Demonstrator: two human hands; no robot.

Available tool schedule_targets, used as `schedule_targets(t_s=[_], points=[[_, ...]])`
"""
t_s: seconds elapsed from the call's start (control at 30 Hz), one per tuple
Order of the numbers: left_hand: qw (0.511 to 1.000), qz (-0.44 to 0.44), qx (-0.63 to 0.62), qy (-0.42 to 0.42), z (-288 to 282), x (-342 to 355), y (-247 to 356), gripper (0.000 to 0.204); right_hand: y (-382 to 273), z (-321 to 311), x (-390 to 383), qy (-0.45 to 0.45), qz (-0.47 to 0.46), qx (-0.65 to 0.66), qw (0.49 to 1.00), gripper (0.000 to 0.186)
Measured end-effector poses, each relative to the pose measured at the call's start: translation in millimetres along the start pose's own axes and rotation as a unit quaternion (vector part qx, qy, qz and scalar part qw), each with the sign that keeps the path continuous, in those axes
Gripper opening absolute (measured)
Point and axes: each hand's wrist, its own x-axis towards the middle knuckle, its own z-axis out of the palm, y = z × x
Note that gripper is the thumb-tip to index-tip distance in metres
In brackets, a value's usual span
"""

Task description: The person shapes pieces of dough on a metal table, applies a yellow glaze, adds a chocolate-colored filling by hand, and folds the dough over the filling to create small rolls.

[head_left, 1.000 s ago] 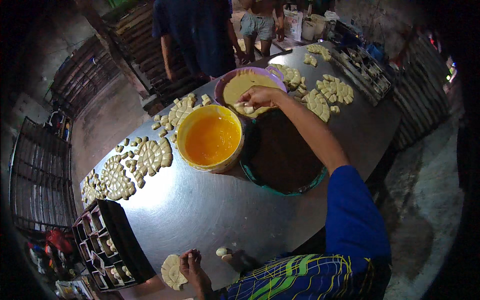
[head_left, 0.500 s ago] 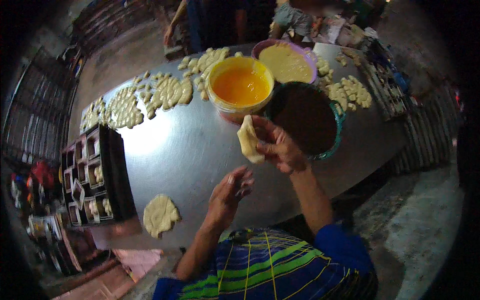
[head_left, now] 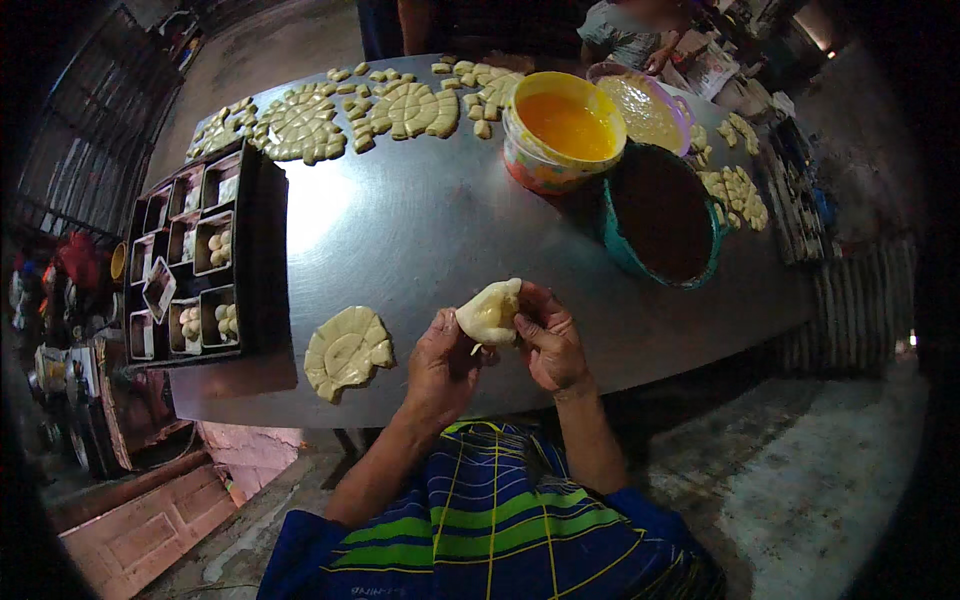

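Above the table's near edge, a pale, soft piece of dough [head_left: 486, 318] is held up between both hands, its near face glossy and yellowish around a hollow. My left hand [head_left: 440, 358] grips its left side, thumb at the edge and some fingers behind. On the right side, my right hand [head_left: 552, 340] pinches it, with the thumb on the front. A round, flat slab of dough scored into pieces [head_left: 346, 352] lies left of my left hand. Beyond my right hand stands a teal basin [head_left: 624, 250] of dark brown filling, beside a yellow-rimmed bucket [head_left: 540, 170] of orange liquid.
At left, a black compartmented tray [head_left: 262, 250] holds square tins, some with dough balls. Several cut dough slabs [head_left: 415, 108] line the metal table's [head_left: 430, 220] far edge. A purple basin [head_left: 684, 118] of pale mixture sits behind the bucket. Another person [head_left: 622, 35] is beyond the table.
My right hand has brought the dough from beside the bucket back toward me. My left hand, empty before, now grips it too. The view has shifted.
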Motion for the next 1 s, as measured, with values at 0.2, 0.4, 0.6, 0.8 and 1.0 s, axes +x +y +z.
schedule_targets(t_s=[0.2,0.4,0.6,0.8,1.0], points=[[0.992,0.077,0.099,0.032,-21,-13,26,0.025,4,41,-3,-0.085,-0.175,-0.487,0.852,0.032],[0.946,0.141,0.293,0.003,-19,-31,49,0.019,-5,60,-11,-0.203,-0.316,-0.735,0.564,0.041],[0.883,0.084,0.449,-0.103,-37,-38,74,0.019,-16,79,-2,-0.151,-0.243,-0.683,0.672,0.025],[0.909,0.033,0.411,-0.068,-47,-31,82,0.025,-21,73,5,-0.263,-0.245,-0.684,0.635,0.036],[0.996,-0.068,0.060,-0.028,-59,-18,62,0.032,7,93,-1,-0.151,-0.358,-0.711,0.587,0.042]])
